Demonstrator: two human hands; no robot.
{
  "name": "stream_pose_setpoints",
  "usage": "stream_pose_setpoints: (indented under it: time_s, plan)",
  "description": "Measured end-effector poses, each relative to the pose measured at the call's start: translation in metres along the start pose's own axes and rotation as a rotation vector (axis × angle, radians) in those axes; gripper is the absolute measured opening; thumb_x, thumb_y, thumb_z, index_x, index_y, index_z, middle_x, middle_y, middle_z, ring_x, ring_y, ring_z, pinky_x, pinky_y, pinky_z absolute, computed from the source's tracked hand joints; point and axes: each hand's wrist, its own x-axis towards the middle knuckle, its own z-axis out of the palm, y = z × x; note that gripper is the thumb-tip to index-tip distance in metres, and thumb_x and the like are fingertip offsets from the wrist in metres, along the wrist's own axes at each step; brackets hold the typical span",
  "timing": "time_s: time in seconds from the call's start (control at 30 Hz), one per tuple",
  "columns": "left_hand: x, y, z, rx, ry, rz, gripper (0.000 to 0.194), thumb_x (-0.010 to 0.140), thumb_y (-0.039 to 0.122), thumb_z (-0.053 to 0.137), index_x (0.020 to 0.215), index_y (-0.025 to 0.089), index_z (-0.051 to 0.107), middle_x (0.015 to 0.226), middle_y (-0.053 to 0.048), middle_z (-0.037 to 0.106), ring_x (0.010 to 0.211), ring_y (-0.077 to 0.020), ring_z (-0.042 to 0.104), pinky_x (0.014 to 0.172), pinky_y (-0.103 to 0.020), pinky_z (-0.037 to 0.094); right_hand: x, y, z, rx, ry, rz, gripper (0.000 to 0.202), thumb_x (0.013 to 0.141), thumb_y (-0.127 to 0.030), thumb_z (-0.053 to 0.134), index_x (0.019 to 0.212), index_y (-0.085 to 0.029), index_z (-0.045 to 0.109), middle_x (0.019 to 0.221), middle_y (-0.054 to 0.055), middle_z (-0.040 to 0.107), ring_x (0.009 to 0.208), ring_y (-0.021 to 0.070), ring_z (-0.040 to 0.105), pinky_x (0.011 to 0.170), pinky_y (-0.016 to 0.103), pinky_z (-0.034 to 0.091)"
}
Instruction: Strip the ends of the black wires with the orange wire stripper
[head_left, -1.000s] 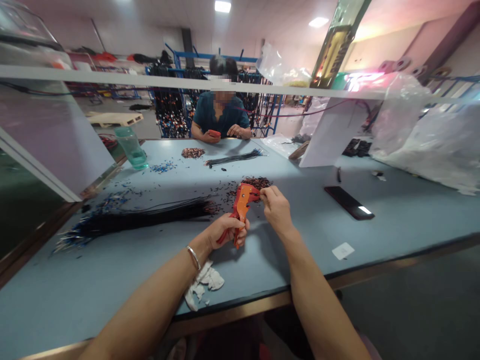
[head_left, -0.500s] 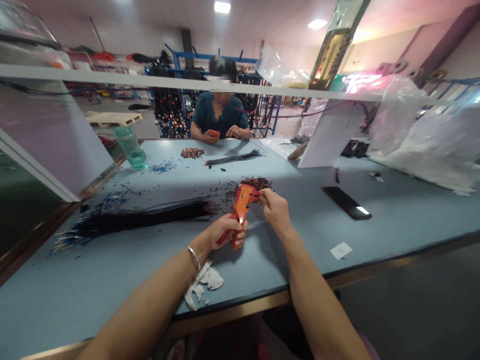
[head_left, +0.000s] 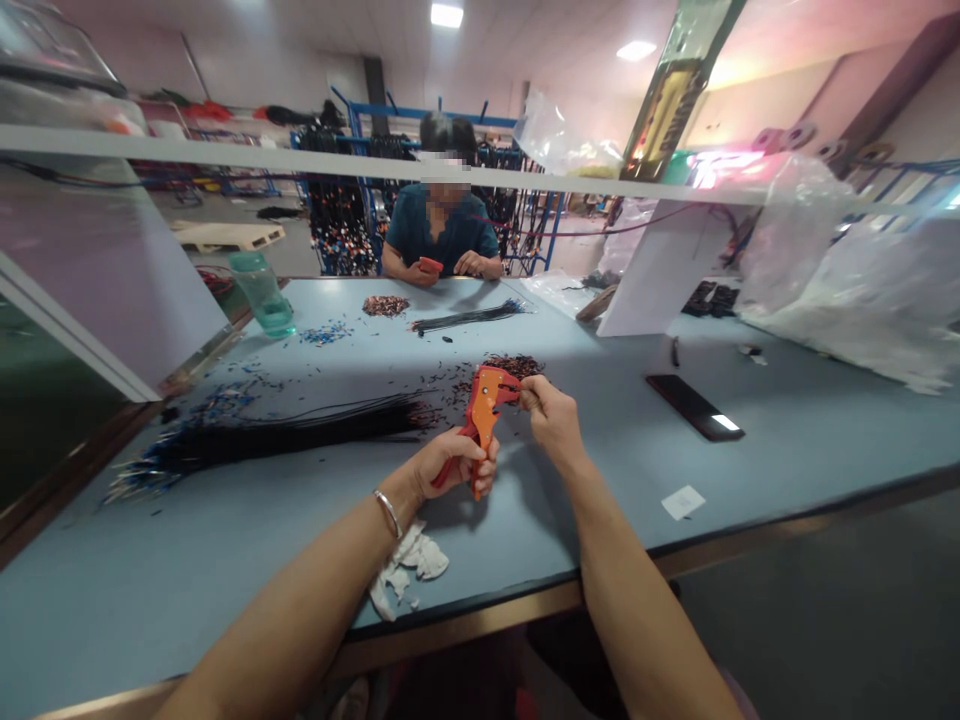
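My left hand [head_left: 459, 462] is wrapped round the handles of an orange and red wire stripper [head_left: 486, 400], held upright above the table. My right hand [head_left: 553, 415] is closed in a pinch right at the tool's jaws; whatever lies between its fingertips is too small to make out. Behind the stripper's head is a pile of short dark and coppery scraps [head_left: 517, 366]. To the left lies a long bundle of black wires [head_left: 285, 440], its blue and pale ends toward the far left.
A smartphone [head_left: 694, 407] and a small white paper [head_left: 683, 502] lie to the right. Crumpled white tissue [head_left: 420, 560] is by my left forearm. Across the table sits a person [head_left: 441, 230] holding a red object, near a smaller wire bundle [head_left: 469, 318]. A green bottle [head_left: 262, 295] stands at left.
Almost nothing differs. The wire stripper's handles look slightly turned in my left hand, while my right hand stays at the jaws.
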Motion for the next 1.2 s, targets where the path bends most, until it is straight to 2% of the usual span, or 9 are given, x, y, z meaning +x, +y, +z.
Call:
stream_pose_setpoints:
  time_s: [1.2]
  plan:
    - [-0.0027,0.0020,0.0015,-0.006,-0.018,0.014,0.016,0.064,0.021,0.059,0.078,0.012,0.055,0.060,-0.001,0.053,0.052,-0.0142,0.053,0.058,-0.031,0.041,-0.0010,-0.0063,-0.0032,0.009,0.059,-0.050,0.013,0.087,-0.026,0.046,0.082,-0.022,0.057,0.071,0.000,0.063,0.068,0.0157,0.058,0.066,0.026,0.043]
